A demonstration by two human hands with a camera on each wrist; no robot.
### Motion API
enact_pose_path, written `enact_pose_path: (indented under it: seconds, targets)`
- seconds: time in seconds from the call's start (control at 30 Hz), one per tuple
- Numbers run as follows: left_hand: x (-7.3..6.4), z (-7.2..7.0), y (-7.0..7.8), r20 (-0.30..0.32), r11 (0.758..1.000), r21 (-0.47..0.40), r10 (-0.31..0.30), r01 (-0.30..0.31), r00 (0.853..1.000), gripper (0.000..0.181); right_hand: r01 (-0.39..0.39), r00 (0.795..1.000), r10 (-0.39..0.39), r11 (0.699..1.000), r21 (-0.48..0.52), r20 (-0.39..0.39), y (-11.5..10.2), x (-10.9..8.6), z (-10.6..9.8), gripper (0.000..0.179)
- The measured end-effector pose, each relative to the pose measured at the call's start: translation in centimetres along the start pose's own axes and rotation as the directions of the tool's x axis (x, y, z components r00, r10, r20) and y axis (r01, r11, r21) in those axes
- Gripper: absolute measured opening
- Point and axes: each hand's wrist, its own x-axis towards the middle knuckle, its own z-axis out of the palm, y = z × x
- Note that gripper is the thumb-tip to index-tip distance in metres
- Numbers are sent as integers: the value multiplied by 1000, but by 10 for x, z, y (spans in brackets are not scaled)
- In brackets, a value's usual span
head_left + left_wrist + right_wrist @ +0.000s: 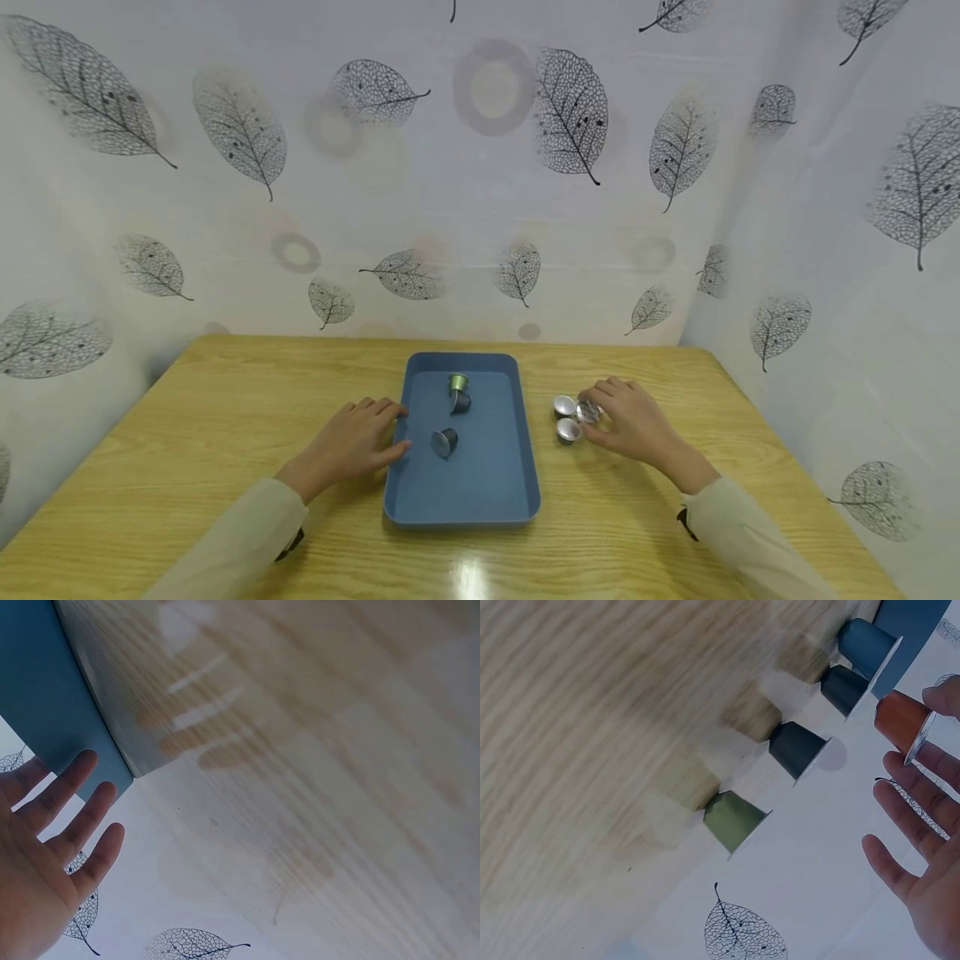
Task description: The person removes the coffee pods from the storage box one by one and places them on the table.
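In the head view, my right hand point(633, 421) is at a cluster of coffee capsules right of the blue tray point(495, 479). Its thumb and fingers pinch an orange coffee capsule point(901, 720) by the lid's rim; in the head view its silver lid point(588, 412) shows. Beside it, silver lids up, stand two capsules point(565, 406) point(569, 431). The right wrist view shows blue point(865, 646), dark point(796, 748) and green point(735, 820) capsules upright on the table. My left hand point(356, 442) rests at the tray's left rim, fingers extended and spread in the left wrist view.
Inside the tray lie a green capsule point(458, 382) and a dark one point(460, 402) close together, with another dark capsule point(445, 442) nearer the front. The wooden table point(247, 392) meets a leaf-patterned curtain point(465, 192) at the back and sides.
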Motion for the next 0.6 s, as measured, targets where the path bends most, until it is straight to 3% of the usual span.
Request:
enact_pose_path:
  seconds: [0.6]
  targets:
    - [0,0,0,12,1000,-4,-7,7,1000,48,-11,1000,11,1000,-22,10,8,-22,8,30]
